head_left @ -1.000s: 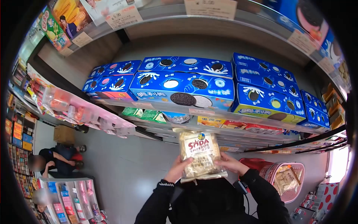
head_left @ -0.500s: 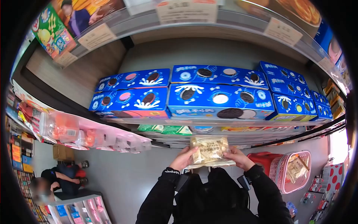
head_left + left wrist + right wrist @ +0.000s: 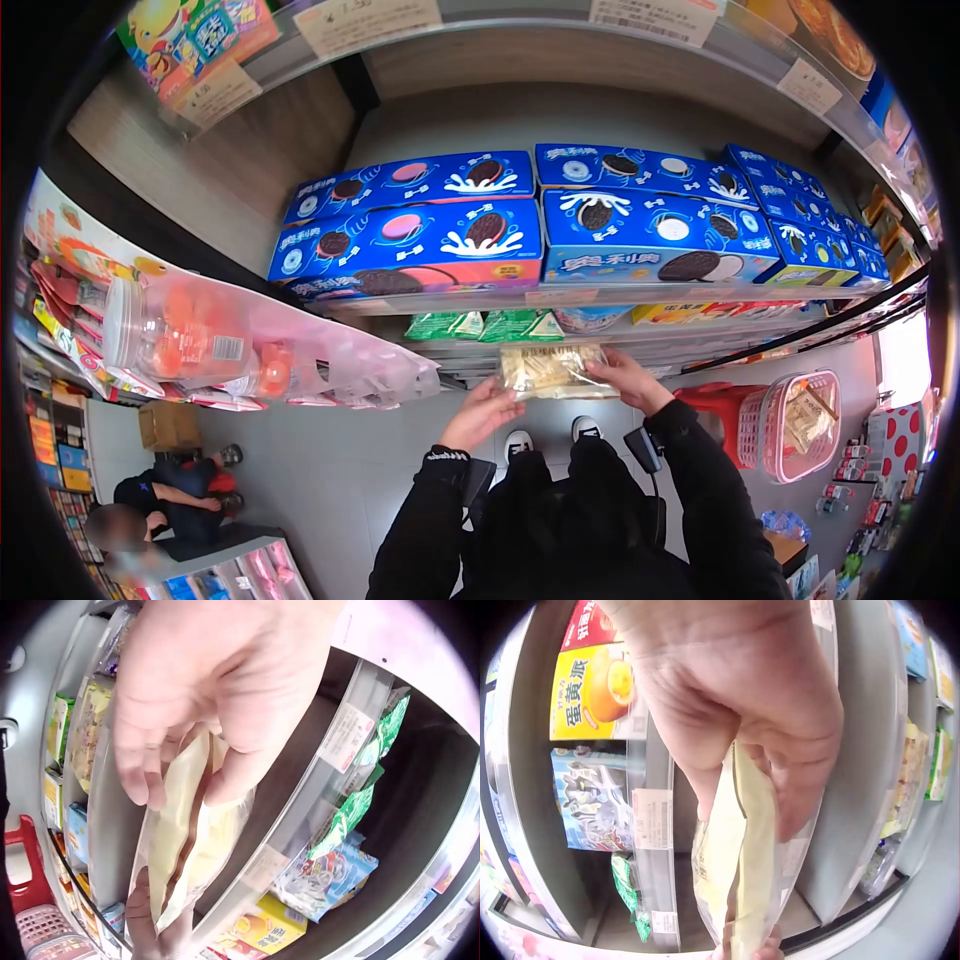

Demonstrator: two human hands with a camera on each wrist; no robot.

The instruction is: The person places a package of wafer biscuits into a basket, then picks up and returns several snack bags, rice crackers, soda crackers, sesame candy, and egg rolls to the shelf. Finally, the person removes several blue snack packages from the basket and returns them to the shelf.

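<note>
A clear-and-cream bag of soda crackers (image 3: 552,372) is held in front of the body, just below the shelf edge, tipped so its front label is mostly out of sight. My left hand (image 3: 481,412) grips its left end. In the left wrist view, the thumb and fingers of that hand (image 3: 217,682) lie on either side of the bag's end seam (image 3: 191,825). My right hand (image 3: 630,382) pinches the other end, thumb on top. The right wrist view shows the right hand (image 3: 750,712) astride the bag (image 3: 742,847), seam between thumb and fingers.
Blue cookie boxes (image 3: 405,240) line the shelf ahead. Green snack packs (image 3: 520,325) sit on the shelf below. Plastic jars (image 3: 175,335) jut out at left. At right, a pink basket (image 3: 832,425) holds a similar bag, beside a red stool (image 3: 725,410). A person (image 3: 180,500) sits far left.
The bag has tipped over, from its front label facing up to mostly its edge showing. Both hands turned with it. My view has shifted left along the shelf, and my shoes now show.
</note>
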